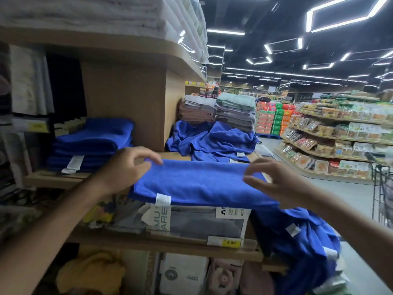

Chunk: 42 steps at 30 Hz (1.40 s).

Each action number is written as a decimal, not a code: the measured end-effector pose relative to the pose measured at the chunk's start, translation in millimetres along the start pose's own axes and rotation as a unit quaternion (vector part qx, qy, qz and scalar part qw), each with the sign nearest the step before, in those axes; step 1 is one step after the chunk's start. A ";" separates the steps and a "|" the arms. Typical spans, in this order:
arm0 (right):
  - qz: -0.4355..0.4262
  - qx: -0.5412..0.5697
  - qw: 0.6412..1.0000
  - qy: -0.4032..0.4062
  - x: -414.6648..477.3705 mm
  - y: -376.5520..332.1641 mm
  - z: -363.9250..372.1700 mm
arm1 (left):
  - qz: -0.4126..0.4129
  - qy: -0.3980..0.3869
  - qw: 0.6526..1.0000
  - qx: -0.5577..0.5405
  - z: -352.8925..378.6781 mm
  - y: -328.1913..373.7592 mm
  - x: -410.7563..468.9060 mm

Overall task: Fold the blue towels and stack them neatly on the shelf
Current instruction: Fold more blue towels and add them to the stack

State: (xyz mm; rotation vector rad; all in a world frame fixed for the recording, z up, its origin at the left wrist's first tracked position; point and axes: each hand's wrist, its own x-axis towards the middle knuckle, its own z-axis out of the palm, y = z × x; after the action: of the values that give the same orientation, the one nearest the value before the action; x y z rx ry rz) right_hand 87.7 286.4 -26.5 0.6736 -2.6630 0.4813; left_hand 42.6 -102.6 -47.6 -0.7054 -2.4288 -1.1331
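A folded blue towel [197, 182] with a white tag lies flat across the front of the wooden shelf [53, 177]. My left hand [125, 167] pinches its far left corner with curled fingers. My right hand [274, 179] pinches the far right corner in the same way. A stack of folded blue towels [93, 143] sits in the shelf bay to the left. Several unfolded blue towels [212, 139] lie heaped on the shelf behind, and more blue towels [306, 241] hang in a pile at the lower right.
Grey and pink folded towels [219, 111] are stacked behind the blue heap. Packaged textiles [197, 220] fill the shelf below, with a price label [225, 242] on its edge. White towels [95, 13] sit overhead. A trolley [382, 188] stands right, by the aisle and food shelves [340, 135].
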 end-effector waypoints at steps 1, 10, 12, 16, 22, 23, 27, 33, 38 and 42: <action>-0.011 -0.020 1.000 0.005 19.2 -11.9 12.0 | -0.001 -0.005 0.999 0.038 10.8 5.4 14.4; 0.111 -0.081 0.981 -0.137 90.3 -34.1 95.4 | -0.099 -0.173 0.930 0.309 92.4 0.3 49.3; 0.131 -0.102 0.976 -0.141 77.6 -14.2 85.7 | -0.106 -0.191 0.924 0.314 86.3 -2.5 43.7; 0.206 -0.115 0.957 -0.169 51.9 26.0 65.1 | -0.131 -0.199 0.915 0.324 83.1 -1.0 40.1; 0.278 -0.114 0.952 -0.065 18.6 45.6 57.1 | -0.125 -0.200 0.914 0.329 83.6 -2.6 39.6; 0.287 -0.111 0.950 -0.052 18.1 46.9 58.4 | -0.130 -0.209 0.912 0.328 82.7 -3.2 40.9; 0.340 -0.083 0.935 -0.058 46.4 59.6 53.8 | -0.129 -0.241 0.911 0.307 80.8 8.0 60.7; 0.317 -0.046 0.946 -0.050 81.2 82.8 48.5 | -0.109 -0.271 0.912 0.289 111.1 25.8 64.6; 0.303 0.102 0.947 0.034 73.1 91.8 43.3 | -0.110 -0.277 0.906 0.301 114.5 20.6 62.2; 0.302 0.174 0.936 -0.039 70.2 89.4 27.4 | -0.112 -0.286 0.903 0.301 114.0 21.2 66.2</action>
State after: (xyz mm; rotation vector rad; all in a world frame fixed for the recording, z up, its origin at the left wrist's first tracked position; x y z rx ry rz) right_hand -22.3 322.3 -42.9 -0.0737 -2.8554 1.1271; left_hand -11.8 17.3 -70.1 -0.6135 -3.1787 -0.1692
